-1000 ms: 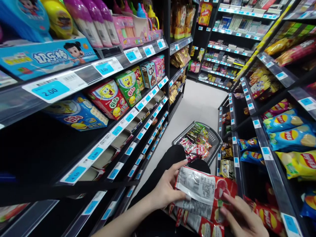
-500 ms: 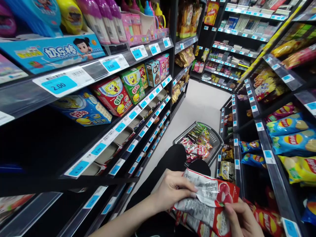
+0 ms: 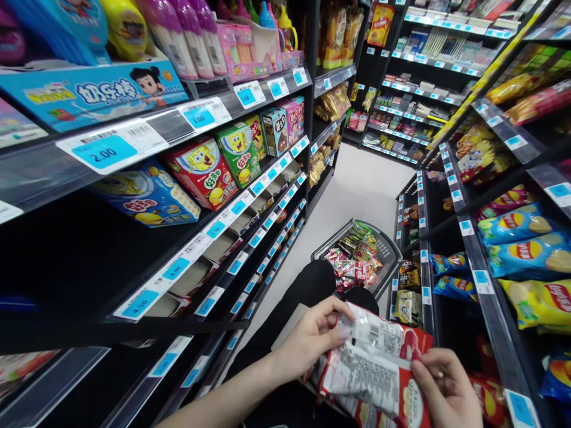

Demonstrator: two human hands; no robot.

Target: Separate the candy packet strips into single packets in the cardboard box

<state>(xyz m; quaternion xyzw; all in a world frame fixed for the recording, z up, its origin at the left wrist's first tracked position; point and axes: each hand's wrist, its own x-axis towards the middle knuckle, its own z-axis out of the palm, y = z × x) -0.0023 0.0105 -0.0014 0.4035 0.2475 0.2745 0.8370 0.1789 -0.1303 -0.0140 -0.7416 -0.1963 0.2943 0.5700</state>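
Observation:
In front of my lap I hold a red and silver snack packet (image 3: 370, 362) between both hands, its printed back facing up. The fingers and thumb of my left hand (image 3: 314, 333) pinch its left upper edge. At the right edge my right hand (image 3: 446, 386) grips it, thumb on top, a ring on one finger. More red and white packaging shows beneath this packet, partly hidden by it. Past my knees a grey shopping basket (image 3: 387, 255) on the floor holds several colourful snack packets (image 3: 354, 261).
A shelf on the left carries cartoon biscuit boxes (image 3: 203, 172) behind a price rail (image 3: 178, 268). Bags of crisps (image 3: 529, 252) fill the right shelves. The pale aisle floor (image 3: 357, 184) runs between them to a far shelf of small goods (image 3: 414, 110).
The packet has been flattened and turned so more of its printed back, with a barcode, shows. Both hands have shifted slightly and keep hold of it.

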